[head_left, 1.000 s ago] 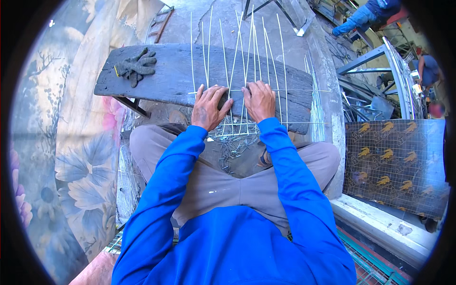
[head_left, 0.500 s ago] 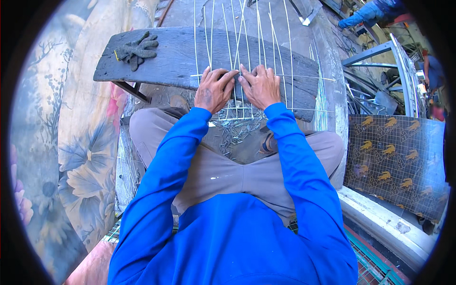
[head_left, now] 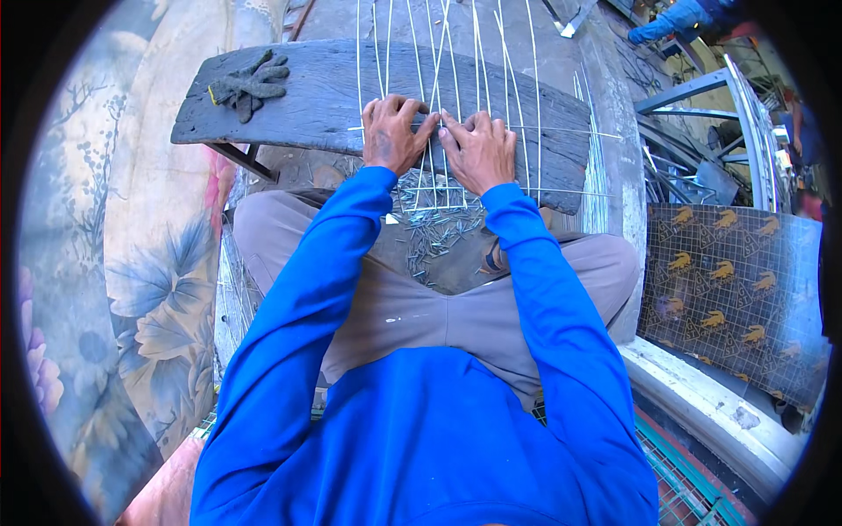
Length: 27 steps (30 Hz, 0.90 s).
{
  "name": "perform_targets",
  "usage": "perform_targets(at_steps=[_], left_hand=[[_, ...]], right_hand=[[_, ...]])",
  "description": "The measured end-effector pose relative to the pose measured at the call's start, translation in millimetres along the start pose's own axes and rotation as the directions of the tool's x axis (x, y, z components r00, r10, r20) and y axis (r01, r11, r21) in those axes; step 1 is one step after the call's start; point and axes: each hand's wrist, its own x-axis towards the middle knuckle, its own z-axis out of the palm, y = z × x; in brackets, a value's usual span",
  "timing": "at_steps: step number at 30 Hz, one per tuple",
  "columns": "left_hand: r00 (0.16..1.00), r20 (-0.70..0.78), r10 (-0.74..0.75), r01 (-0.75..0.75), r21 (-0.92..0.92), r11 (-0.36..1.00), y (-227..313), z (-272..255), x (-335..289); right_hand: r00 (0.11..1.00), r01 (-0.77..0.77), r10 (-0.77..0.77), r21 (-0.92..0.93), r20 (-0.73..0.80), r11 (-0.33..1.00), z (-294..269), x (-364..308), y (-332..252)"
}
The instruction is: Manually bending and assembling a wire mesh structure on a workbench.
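Observation:
Several long, thin pale rods [head_left: 517,79] run lengthwise over a dark wooden bench [head_left: 316,88], some slanting across each other. A thin cross rod [head_left: 570,131] lies across them, its ends showing past both hands. My left hand [head_left: 395,131] is closed on this cross rod left of the middle, with thumb and fingertips bent together. Close beside it, my right hand [head_left: 481,151] also grips the rod, fingers curled and thumb toward the left hand. What the fingertips press on is partly hidden. Nearer me, a second cross rod [head_left: 574,192] passes through the long rods below my wrists.
A dark work glove [head_left: 252,86] lies on the bench's left part. Short metallic offcuts [head_left: 430,241] litter the floor between my legs. At right are a metal frame [head_left: 745,131] and a dark patterned panel [head_left: 719,298]; a flowered sheet [head_left: 167,289] covers the left.
Both hands stay on the cross rod. My left fingers have bent in more, and the left thumb has shifted near the right hand. The whole view has moved slightly.

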Motion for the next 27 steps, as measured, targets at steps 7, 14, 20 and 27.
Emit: perform_targets(at_steps=[7, 14, 20, 27], left_hand=[[0.991, -0.117, -0.069, 0.071, 0.011, 0.997, -0.6, 5.1, -0.4], [0.984, -0.1, -0.148, 0.128, -0.189, 0.974, -8.0, 10.2, 1.1], [0.98, -0.098, -0.171, 0.15, -0.189, 0.97, -6.9, 11.7, 0.0], [0.984, -0.079, -0.157, 0.147, -0.123, 0.982, -55.4, -20.1, 25.9]], right_hand=[[0.999, -0.009, 0.011, 0.038, -0.051, 0.999, 1.6, -1.1, -1.5], [0.999, -0.01, 0.011, 0.025, -0.041, 1.0, 2.5, -0.4, -1.5], [0.997, 0.007, -0.006, 0.012, -0.079, 1.0, 3.6, -2.5, -1.2], [0.997, -0.008, 0.01, 0.027, -0.07, 1.0, 4.3, -2.7, 0.1]])
